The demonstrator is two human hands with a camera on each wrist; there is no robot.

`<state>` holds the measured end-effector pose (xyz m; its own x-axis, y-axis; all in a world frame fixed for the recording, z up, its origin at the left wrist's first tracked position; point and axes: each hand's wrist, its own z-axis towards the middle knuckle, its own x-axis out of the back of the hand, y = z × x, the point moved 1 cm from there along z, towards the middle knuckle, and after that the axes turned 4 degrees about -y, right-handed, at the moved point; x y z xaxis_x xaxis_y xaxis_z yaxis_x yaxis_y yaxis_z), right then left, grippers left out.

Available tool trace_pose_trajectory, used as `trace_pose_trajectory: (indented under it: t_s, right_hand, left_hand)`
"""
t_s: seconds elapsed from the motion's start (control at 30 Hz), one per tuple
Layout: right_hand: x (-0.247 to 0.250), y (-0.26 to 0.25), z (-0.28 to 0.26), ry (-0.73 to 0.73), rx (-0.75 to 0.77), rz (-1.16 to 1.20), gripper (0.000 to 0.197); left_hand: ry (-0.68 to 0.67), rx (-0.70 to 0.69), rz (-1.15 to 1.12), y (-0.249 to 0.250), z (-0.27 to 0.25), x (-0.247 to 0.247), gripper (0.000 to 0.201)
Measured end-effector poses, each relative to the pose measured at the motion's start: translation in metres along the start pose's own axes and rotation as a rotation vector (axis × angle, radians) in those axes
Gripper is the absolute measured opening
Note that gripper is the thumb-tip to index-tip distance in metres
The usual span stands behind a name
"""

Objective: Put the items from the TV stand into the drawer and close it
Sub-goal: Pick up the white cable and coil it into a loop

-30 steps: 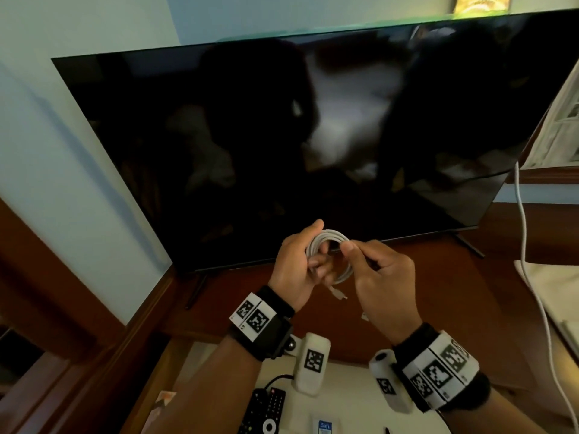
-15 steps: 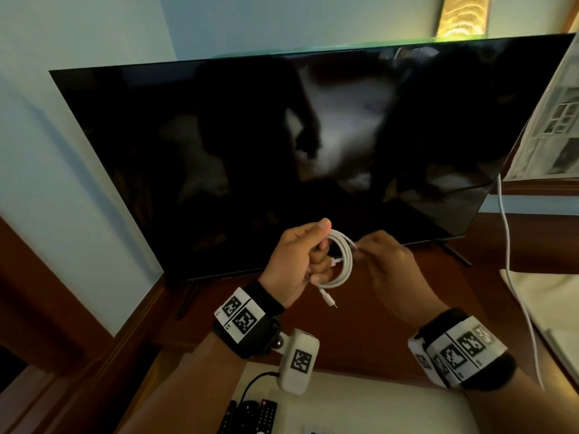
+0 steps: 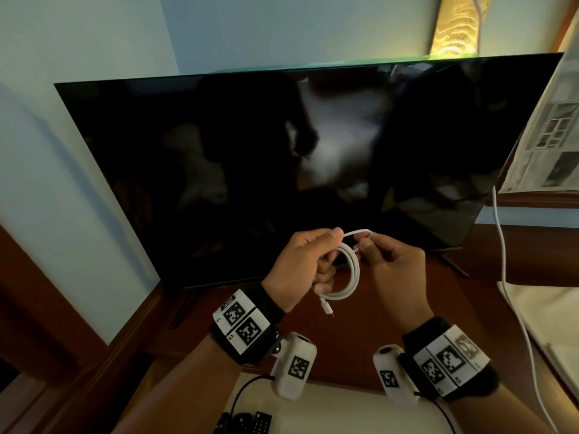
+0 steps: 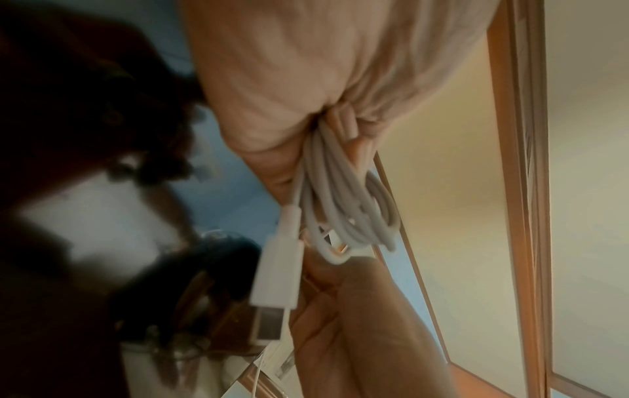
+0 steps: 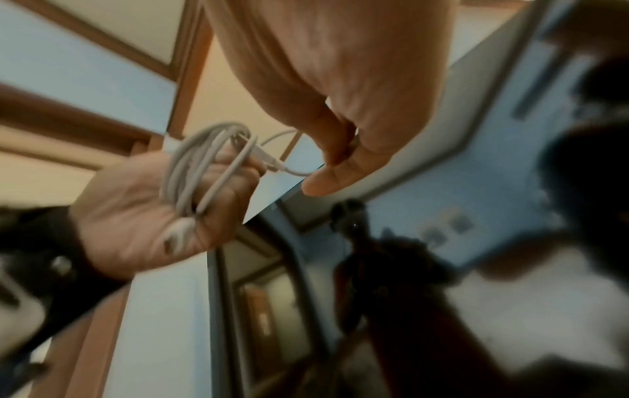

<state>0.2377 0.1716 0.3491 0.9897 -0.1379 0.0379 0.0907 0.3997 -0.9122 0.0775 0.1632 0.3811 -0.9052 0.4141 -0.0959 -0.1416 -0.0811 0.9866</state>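
A: Where was the cable (image 3: pixel 347 277)?
B: In the air, in front of the TV (image 3: pixel 282 170), above the TV stand (image 3: pixel 391 352). White, smooth round cord, wound into a loose oval coil of several loops.

A: Left hand (image 3: pixel 300 270)?
B: Fingers curled through the coil, thumb pressed on top. Left wrist view showed the loops bunched in the grip and a boxy white USB plug (image 4: pixel 277 272) with a metal tip hanging below the hand.

A: Right hand (image 3: pixel 394 270)?
B: Thumb and forefinger pinched a short free loop of cord at the top of the coil. Other fingers curled in. The hands were near each other; whether they touched, can't tell.

A: The other end?
B: A slim white connector (image 3: pixel 326 306) dangled under the coil, pointing down, apart from the wood.

A: Stand surface?
B: Dark reddish wood, glossy, flat. TV panel black, glossy, reflections only.

A: Drawer (image 3: pixel 344 411)?
B: Open below the stand's front edge, pale inner floor. A black remote (image 3: pixel 250 424) with buttons lay at its left, cut off by the frame.

A: Anything else?
B: A second white cord (image 3: pixel 504 277) hung down at the right, beside a newspaper (image 3: pixel 545 130) on a wooden ledge. Pale blue wall behind.
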Motion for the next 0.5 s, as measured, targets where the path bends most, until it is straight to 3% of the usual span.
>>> trace_pose_trajectory:
  t_s: [0.13, 0.27, 0.37, 0.5]
  right_hand:
    - [-0.005, 0.002, -0.004, -0.022, 0.03, -0.056, 0.014]
    - [-0.003, 0.003, -0.009, -0.09, -0.098, 0.201, 0.016]
    - [-0.007, -0.006, -0.016, -0.134, -0.177, 0.332, 0.034]
    - [-0.007, -0.013, -0.022, -0.226, -0.146, 0.349, 0.04]
  left_hand:
    - [0.029, -0.014, 0.022, 0.002, 0.003, 0.002, 0.042]
    - [0.078, -0.023, 0.047, -0.003, 0.007, 0.003, 0.043]
    - [0.121, -0.014, 0.064, -0.011, 0.01, 0.007, 0.044]
    - [0.165, 0.032, 0.087, -0.014, 0.007, 0.0, 0.041]
